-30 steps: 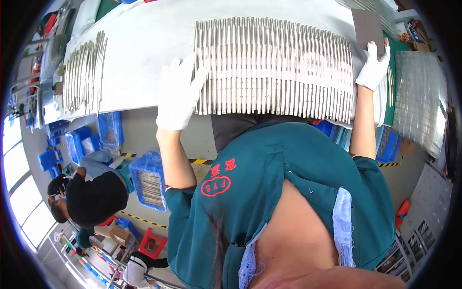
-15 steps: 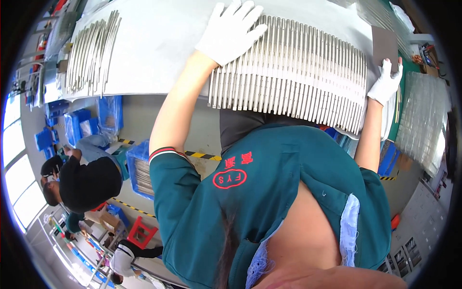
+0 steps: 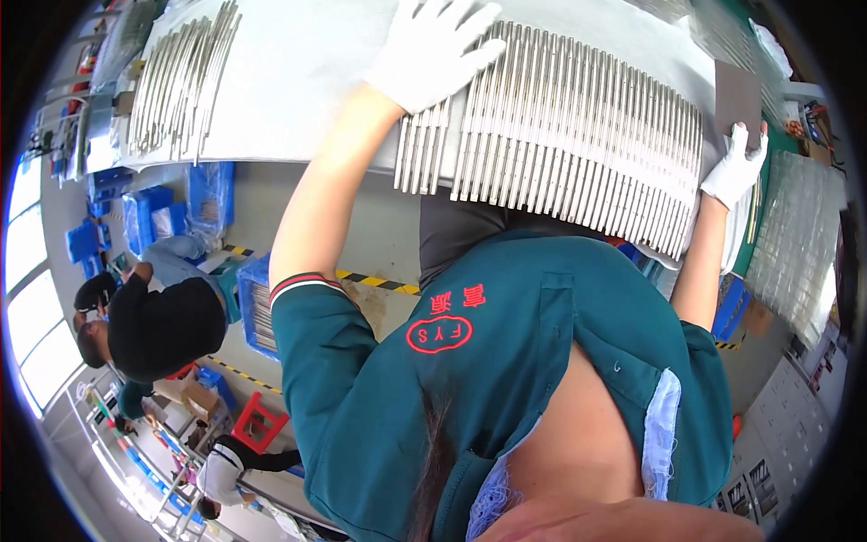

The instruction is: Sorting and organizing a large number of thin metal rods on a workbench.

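A long row of slim metal rods [image 3: 578, 131] lies side by side on the white-covered table [image 3: 298, 99]. A small group of rods [image 3: 421, 154] sits just left of it, with a narrow gap between. My left hand [image 3: 433, 54], in a white glove, rests flat with fingers spread over the upper ends of the small group, its fingertips at the edge of the main row. To the right of the rods, my right hand [image 3: 733, 173], also gloved but with bare fingertips, pinches the lower edge of a dark grey-brown rectangular sheet [image 3: 738, 95].
More loose rods [image 3: 185, 86] lie unevenly at the table's far left. Clear plastic-wrapped material [image 3: 795, 235] is at the right. Blue crates [image 3: 260, 307] stand on the floor at left, near a seated person in black [image 3: 167, 330] and a red stool [image 3: 260, 423].
My left hand has moved slightly left, and several rods have parted from the main row, leaving a gap. My right hand still holds the sheet. The whole view has shifted a little.
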The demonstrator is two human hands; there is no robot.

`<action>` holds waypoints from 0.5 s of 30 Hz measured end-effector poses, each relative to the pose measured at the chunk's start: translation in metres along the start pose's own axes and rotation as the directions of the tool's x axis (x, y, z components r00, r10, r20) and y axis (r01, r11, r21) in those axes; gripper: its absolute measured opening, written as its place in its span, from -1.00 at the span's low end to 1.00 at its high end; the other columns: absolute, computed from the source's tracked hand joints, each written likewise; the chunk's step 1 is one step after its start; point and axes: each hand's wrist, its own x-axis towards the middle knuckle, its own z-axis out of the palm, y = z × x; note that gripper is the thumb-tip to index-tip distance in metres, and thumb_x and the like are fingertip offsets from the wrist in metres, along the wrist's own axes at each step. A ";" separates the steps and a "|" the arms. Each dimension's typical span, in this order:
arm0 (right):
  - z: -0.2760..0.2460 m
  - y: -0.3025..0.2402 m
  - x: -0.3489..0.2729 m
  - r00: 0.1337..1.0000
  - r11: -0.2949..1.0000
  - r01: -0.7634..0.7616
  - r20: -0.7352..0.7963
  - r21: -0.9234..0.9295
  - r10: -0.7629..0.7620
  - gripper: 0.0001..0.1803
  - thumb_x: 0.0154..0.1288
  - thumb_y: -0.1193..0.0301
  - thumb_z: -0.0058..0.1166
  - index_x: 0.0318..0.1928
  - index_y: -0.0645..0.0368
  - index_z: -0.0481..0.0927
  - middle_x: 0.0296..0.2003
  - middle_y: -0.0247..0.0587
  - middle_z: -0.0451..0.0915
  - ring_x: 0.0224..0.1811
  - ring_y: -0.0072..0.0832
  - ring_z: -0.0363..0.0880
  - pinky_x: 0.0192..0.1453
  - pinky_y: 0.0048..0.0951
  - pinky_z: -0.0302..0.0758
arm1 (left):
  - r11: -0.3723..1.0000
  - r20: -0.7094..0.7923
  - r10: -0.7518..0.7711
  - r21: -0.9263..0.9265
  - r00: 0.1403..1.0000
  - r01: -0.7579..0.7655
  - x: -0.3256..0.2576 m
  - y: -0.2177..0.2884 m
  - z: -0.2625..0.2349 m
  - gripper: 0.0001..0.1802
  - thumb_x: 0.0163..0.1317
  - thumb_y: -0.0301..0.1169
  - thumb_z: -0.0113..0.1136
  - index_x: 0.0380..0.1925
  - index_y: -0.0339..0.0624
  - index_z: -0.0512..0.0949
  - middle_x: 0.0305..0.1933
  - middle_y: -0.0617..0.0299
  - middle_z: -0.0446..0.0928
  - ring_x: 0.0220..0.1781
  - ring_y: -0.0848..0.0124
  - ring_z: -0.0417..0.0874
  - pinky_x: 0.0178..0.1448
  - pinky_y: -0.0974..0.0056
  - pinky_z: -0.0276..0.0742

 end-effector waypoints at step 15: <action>0.002 -0.005 -0.001 1.000 0.999 -0.027 -0.003 0.040 0.027 -0.41 0.30 0.34 0.19 0.28 0.29 0.36 0.10 -0.01 0.50 0.09 -0.39 0.50 0.19 -0.41 0.45 | 0.991 0.117 -0.114 0.077 0.987 0.105 -0.021 -0.043 0.005 -0.41 0.41 -0.06 -0.20 0.30 -0.19 0.31 0.39 -0.12 0.24 0.41 -0.06 0.21 0.50 -0.04 0.01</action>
